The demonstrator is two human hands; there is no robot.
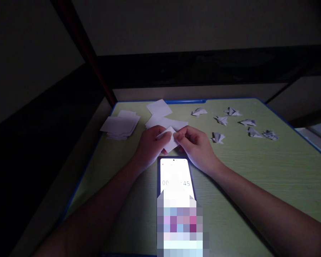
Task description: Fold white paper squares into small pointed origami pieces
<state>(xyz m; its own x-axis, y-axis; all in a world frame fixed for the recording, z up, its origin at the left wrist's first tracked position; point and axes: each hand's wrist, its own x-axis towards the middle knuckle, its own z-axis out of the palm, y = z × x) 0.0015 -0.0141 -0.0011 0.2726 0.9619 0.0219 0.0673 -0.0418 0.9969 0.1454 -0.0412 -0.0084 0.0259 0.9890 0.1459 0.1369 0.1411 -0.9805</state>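
Small folded paper square (171, 144) — held between two bare hands, above the table (139, 200).
Left hand (152, 144) and right hand (197, 146): fingers and thumbs pinching its opposite sides — lit phone (176, 175) just below, folded-paper figures (218, 137) to the right.

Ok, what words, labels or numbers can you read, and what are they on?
"00", left on the phone screen, second digit partly washed out.
"45", right on that screen.
Between them: lost in glare.
Screen top: too small to read.
Screen bottom: pixelated, unreadable.
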